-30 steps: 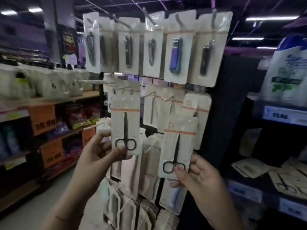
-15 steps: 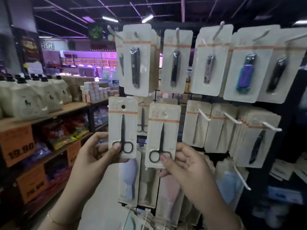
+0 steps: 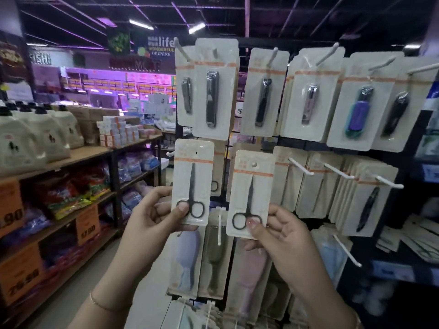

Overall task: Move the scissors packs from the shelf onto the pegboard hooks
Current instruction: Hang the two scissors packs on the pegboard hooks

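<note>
While each hand pinches one pack by its lower end, both packs stand upright in front of the pegboard rack (image 3: pixel 240 43). The left hand (image 3: pixel 152 214) is closed on the left scissors pack (image 3: pixel 192 181), thumb pressed over the black finger loops on the front and the other fingers curled behind the card. The right hand (image 3: pixel 282 236) is closed the same way on the right scissors pack (image 3: pixel 251 193), its thumb on the card's front beside the loops. The right pack sits a little lower than the left one, and its round hanging hole shows near the top edge, not on any hook. The two cards are near each other with a narrow gap between them.

Just above the hands hangs a row of nail clipper packs (image 3: pixel 213 91) on white hooks. To the right of the right hand, more stacked cards hang on white hooks (image 3: pixel 299 166). Below the hands hang pastel-coloured items in clear sleeves, with a bare white hook (image 3: pixel 219 229) between the two held packs. Far to the right of the right hand, loose scissors packs (image 3: pixel 420 243) lie flat on a dark shelf.
</note>
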Tool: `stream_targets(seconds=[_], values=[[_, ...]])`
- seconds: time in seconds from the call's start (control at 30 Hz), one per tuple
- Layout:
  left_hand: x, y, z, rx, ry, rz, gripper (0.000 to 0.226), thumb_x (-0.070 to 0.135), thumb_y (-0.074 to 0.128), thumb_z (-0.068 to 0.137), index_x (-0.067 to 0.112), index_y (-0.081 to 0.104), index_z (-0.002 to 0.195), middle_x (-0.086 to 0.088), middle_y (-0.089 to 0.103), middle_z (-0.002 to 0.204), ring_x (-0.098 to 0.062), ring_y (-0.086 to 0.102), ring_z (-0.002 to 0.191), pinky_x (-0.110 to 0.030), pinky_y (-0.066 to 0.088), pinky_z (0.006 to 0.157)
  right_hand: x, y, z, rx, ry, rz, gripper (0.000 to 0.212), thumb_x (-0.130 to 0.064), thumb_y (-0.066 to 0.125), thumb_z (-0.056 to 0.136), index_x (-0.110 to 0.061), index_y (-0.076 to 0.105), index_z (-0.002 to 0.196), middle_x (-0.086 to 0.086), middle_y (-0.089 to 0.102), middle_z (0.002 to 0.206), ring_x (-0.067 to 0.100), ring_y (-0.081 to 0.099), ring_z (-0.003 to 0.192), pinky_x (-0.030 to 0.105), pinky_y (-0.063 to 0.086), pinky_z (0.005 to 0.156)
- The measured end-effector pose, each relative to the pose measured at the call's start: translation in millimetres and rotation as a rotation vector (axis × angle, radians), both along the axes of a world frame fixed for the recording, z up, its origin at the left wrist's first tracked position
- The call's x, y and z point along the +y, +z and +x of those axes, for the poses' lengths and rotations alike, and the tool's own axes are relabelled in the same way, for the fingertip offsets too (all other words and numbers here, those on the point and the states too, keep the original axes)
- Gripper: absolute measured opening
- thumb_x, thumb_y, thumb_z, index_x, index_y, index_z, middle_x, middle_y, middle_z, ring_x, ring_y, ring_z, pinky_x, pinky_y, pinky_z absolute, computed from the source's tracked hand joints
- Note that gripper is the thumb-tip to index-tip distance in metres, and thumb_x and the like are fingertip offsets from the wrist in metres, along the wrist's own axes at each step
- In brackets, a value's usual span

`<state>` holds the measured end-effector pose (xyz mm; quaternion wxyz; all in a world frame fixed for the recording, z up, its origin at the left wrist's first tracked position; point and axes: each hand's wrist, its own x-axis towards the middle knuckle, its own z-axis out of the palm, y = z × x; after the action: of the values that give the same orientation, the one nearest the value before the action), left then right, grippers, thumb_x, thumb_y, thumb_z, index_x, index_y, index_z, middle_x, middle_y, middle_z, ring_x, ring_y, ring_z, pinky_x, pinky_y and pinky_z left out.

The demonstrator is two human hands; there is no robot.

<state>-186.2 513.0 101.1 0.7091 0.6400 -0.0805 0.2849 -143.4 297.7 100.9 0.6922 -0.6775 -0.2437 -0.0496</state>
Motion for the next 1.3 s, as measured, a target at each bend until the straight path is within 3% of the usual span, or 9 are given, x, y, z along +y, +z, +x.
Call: stream_targets(seconds=[0.3,0.47,0.73,0.9,1.0,1.2,1.3], values=[[-4,5,-2,-0.006,-0.063,-0.039,0.024,-0.001,0.057,0.087,-0.001,0.055,0.110,-0.019,0.076,0.088,-0.030,0.074,0.074,-0.030,0.061,0.059,2,4,4,0.028,0.002,-0.011,0.009,-0.002,0.061,0.088,-0.008,0.065,0.093,0.008,0.077,0.090,0.013,0.067,0.062,0.024,0.059,0.060],[-3,5,-5,-0.003,-0.086,-0.033,0.023,-0.001,0.057,0.087,-0.001,0.055,0.110,-0.020,0.076,0.089,-0.028,0.074,0.074,-0.028,0.060,0.059,3,6,8,0.046,-0.025,-0.051,0.007,-0.006,0.062,0.088,-0.008,0.064,0.095,0.005,0.077,0.090,0.016,0.068,0.060,0.034,0.060,0.069],[-4,-1,-5,0.007,-0.114,-0.037,0.023,0.001,0.058,0.086,-0.003,0.056,0.108,-0.022,0.075,0.088,-0.029,0.073,0.076,-0.029,0.060,0.060,5,6,10,0.055,-0.033,-0.043,0.012,-0.004,0.062,0.088,-0.009,0.065,0.099,0.006,0.078,0.092,0.018,0.068,0.059,0.026,0.060,0.064],[-2,2,2,0.043,-0.109,-0.013,0.021,0.004,0.059,0.086,0.000,0.057,0.107,-0.019,0.076,0.087,-0.025,0.073,0.070,-0.021,0.056,0.055,7,4,17,0.049,-0.044,-0.040,0.013,-0.005,0.063,0.088,-0.009,0.065,0.099,0.006,0.078,0.092,0.020,0.070,0.065,0.032,0.061,0.067],[0,5,14,0.072,-0.106,0.012,0.018,0.001,0.058,0.088,-0.001,0.055,0.105,-0.018,0.076,0.086,-0.021,0.073,0.069,-0.021,0.057,0.056,11,7,27,0.067,-0.058,-0.028,0.012,-0.006,0.063,0.088,-0.008,0.064,0.100,0.007,0.077,0.092,0.020,0.072,0.067,0.029,0.061,0.064],[8,12,53,0.133,-0.100,0.077,0.019,-0.001,0.055,0.090,-0.008,0.049,0.107,-0.025,0.065,0.092,-0.021,0.071,0.069,-0.027,0.060,0.057,26,12,57,0.139,-0.078,0.000,0.013,-0.005,0.063,0.088,-0.003,0.060,0.101,0.011,0.070,0.099,0.018,0.073,0.071,0.040,0.062,0.076],[9,11,68,0.159,-0.096,0.076,0.022,-0.001,0.055,0.091,-0.008,0.046,0.109,-0.029,0.067,0.096,-0.031,0.071,0.075,-0.036,0.063,0.063,31,10,70,0.167,-0.096,-0.008,0.019,-0.006,0.063,0.088,0.002,0.056,0.104,0.016,0.067,0.107,0.019,0.071,0.079,0.037,0.061,0.077]])
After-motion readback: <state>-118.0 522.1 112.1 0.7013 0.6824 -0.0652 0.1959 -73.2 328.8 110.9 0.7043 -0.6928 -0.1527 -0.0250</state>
